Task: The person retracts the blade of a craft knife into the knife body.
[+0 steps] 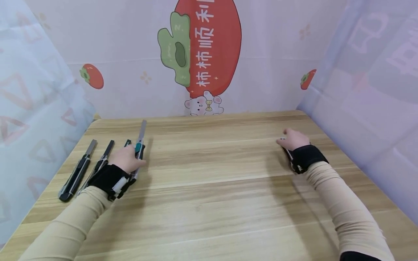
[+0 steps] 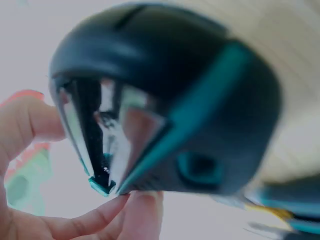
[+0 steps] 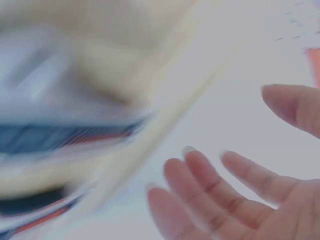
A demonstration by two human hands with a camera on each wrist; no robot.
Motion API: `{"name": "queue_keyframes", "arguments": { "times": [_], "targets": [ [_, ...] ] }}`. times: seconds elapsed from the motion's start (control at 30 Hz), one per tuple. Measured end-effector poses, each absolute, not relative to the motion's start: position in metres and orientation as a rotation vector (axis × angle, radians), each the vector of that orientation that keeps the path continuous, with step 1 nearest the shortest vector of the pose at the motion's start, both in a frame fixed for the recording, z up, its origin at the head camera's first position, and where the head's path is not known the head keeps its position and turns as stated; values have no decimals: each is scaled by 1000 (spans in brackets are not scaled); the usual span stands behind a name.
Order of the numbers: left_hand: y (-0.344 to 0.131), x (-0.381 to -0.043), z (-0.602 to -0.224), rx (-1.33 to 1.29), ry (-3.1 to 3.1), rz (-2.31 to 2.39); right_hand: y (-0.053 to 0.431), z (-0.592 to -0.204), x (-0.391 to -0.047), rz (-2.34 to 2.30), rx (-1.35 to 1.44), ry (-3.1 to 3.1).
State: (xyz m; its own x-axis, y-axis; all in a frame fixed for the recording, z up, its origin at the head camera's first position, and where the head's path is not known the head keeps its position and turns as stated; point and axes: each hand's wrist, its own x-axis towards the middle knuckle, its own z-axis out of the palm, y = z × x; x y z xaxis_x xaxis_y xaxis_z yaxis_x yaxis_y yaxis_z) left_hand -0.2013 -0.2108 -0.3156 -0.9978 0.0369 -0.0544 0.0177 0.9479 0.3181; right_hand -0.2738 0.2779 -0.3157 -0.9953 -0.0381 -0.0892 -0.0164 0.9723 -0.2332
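Note:
My left hand [image 1: 125, 159] grips a black and teal utility knife [image 1: 138, 149] at the table's left side. The knife's wide metal blade [image 1: 142, 131] points away toward the back wall. In the left wrist view the rounded black end of its handle fills the middle, with thumb and fingers around it. Close by lie a black utility knife [image 1: 76, 177], a second dark one [image 1: 105, 154] partly behind the hand, and the green tip [image 1: 127, 143] of another, mostly hidden. My right hand [image 1: 295, 140] is over the table's right side, fingers apart, holding nothing.
The wooden table [image 1: 209, 203] is bounded by a printed cloth [image 1: 267, 83] at the back and both sides. A dark shape with a red stripe [image 3: 95, 137] appears in the right wrist view, too blurred to identify.

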Motion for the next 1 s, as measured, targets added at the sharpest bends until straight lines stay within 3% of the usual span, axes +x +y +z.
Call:
{"name": "queue_keyframes", "arguments": {
  "times": [0.27,0.5,0.83,1.0],
  "targets": [
    [-134,-204,-301,134,2998,755,162,-311,-268,-1166,-504,2706],
    [-78,-204,-292,297,3057,793,87,-314,-250,-1551,-534,2243],
    [-49,-193,-299,420,3233,646,70,-329,-232,-1862,-522,1970],
    [-54,-186,-294,416,3122,840,79,-327,-227,-1880,-601,1973]
  ]
}}
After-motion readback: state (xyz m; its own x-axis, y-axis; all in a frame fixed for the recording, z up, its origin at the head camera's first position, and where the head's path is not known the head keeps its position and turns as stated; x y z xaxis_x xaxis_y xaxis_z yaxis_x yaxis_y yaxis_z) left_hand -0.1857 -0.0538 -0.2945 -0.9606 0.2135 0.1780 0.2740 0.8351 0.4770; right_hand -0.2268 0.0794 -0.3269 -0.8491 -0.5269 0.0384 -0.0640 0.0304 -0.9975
